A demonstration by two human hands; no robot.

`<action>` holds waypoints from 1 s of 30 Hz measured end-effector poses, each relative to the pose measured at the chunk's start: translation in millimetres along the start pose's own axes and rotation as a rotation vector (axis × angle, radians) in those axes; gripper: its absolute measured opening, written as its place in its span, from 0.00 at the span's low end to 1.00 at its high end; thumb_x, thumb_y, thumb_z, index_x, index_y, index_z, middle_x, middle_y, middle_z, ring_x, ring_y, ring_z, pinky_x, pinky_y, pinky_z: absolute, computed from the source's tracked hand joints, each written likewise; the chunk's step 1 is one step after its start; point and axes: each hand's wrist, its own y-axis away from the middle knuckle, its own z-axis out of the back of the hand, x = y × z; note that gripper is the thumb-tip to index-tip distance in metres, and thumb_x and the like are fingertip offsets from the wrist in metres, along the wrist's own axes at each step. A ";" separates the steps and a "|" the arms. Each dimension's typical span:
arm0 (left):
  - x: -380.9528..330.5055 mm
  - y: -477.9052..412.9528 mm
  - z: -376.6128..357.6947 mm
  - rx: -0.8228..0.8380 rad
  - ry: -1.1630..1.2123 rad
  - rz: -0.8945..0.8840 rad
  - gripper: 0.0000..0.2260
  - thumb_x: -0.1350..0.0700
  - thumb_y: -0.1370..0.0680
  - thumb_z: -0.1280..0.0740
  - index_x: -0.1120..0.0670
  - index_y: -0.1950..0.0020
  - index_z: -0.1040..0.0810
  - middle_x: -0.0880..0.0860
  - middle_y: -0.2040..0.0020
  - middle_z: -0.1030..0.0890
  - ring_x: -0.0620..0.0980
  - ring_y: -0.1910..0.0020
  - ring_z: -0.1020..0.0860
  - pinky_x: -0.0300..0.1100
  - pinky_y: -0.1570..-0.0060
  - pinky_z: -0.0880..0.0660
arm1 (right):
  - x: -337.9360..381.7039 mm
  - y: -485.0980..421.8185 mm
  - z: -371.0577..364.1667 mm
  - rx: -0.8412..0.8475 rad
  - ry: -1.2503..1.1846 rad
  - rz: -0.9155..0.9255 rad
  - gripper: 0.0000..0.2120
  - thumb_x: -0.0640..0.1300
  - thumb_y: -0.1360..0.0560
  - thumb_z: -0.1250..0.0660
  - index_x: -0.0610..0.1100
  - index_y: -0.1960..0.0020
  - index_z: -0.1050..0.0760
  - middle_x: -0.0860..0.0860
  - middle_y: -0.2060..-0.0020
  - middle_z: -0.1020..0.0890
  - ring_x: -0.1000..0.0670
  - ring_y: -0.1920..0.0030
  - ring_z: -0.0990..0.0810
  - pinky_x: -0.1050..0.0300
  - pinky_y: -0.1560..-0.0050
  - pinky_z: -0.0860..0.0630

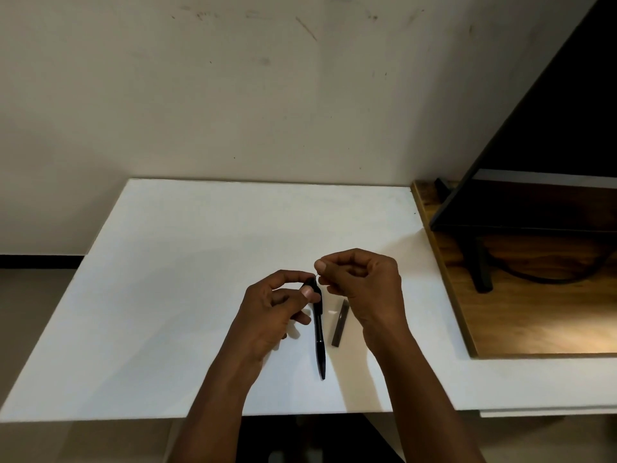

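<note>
- Black pen [320, 335] on the table [167, 295]; our left hand [277, 305] pinches its top end.
- Our right hand [360, 282] pinches what seems a thin lead [316, 275] at that top; we should feed it straight, gently.

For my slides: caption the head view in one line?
Left hand grips a black pen, right hand pinches something tiny at its end; grey stick beside it on table.

We find the grey flat case [339, 324] on the white rectangular table [200, 262] just right of the slim black pen [320, 342], the brown wooden board [534, 315] farther right.
</note>
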 end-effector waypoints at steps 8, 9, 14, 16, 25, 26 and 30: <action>0.5 0.5 3.5 -0.044 0.087 0.019 0.06 0.51 0.22 0.30 0.43 0.46 0.16 0.50 0.55 0.12 0.45 0.65 0.17 0.33 0.74 0.29 | 3.2 -0.5 5.8 0.081 -0.005 -0.042 0.05 0.46 0.24 0.27 0.48 0.50 0.14 0.51 0.56 0.12 0.52 0.56 0.13 0.62 0.60 0.18; 0.1 0.8 4.6 -0.059 0.121 0.019 0.07 0.51 0.22 0.30 0.43 0.45 0.16 0.51 0.55 0.12 0.45 0.66 0.17 0.33 0.75 0.29 | 2.6 -2.0 9.1 0.019 -0.006 -0.048 0.06 0.44 0.23 0.28 0.48 0.49 0.14 0.51 0.56 0.12 0.52 0.56 0.13 0.61 0.59 0.18; -1.0 0.6 14.4 -0.155 0.250 0.006 0.11 0.55 0.20 0.32 0.41 0.42 0.17 0.53 0.59 0.13 0.45 0.70 0.20 0.34 0.78 0.30 | -5.1 -6.5 25.5 -0.178 0.110 -0.055 0.08 0.36 0.25 0.28 0.48 0.52 0.14 0.50 0.60 0.12 0.49 0.58 0.14 0.57 0.59 0.18; -1.0 0.6 16.7 -0.188 0.249 0.001 0.10 0.55 0.19 0.34 0.42 0.43 0.17 0.51 0.61 0.13 0.45 0.71 0.20 0.34 0.78 0.30 | -7.4 -7.3 24.1 -0.149 0.223 -0.014 0.08 0.37 0.27 0.27 0.50 0.54 0.14 0.52 0.61 0.12 0.54 0.59 0.14 0.61 0.59 0.20; -4.0 1.6 16.0 -0.254 0.200 -0.047 0.09 0.55 0.18 0.35 0.45 0.40 0.20 0.50 0.61 0.13 0.44 0.70 0.18 0.34 0.78 0.29 | -12.9 0.1 -7.3 0.159 0.793 0.204 0.05 0.44 0.28 0.25 0.53 0.56 0.14 0.60 0.61 0.15 0.57 0.55 0.22 0.60 0.54 0.27; -4.3 1.8 15.7 -0.265 0.183 -0.061 0.10 0.55 0.18 0.35 0.44 0.40 0.20 0.51 0.60 0.13 0.45 0.70 0.18 0.34 0.77 0.29 | -13.6 1.5 -11.2 0.190 0.855 0.217 0.05 0.45 0.28 0.26 0.54 0.55 0.14 0.59 0.61 0.15 0.54 0.53 0.23 0.58 0.53 0.27; -5.4 3.3 13.3 -0.299 0.128 -0.074 0.10 0.53 0.19 0.34 0.46 0.38 0.22 0.50 0.54 0.12 0.47 0.61 0.14 0.34 0.72 0.26 | -15.6 5.0 -20.5 0.210 1.002 0.273 0.04 0.50 0.26 0.27 0.56 0.53 0.14 0.59 0.62 0.19 0.51 0.49 0.27 0.54 0.51 0.33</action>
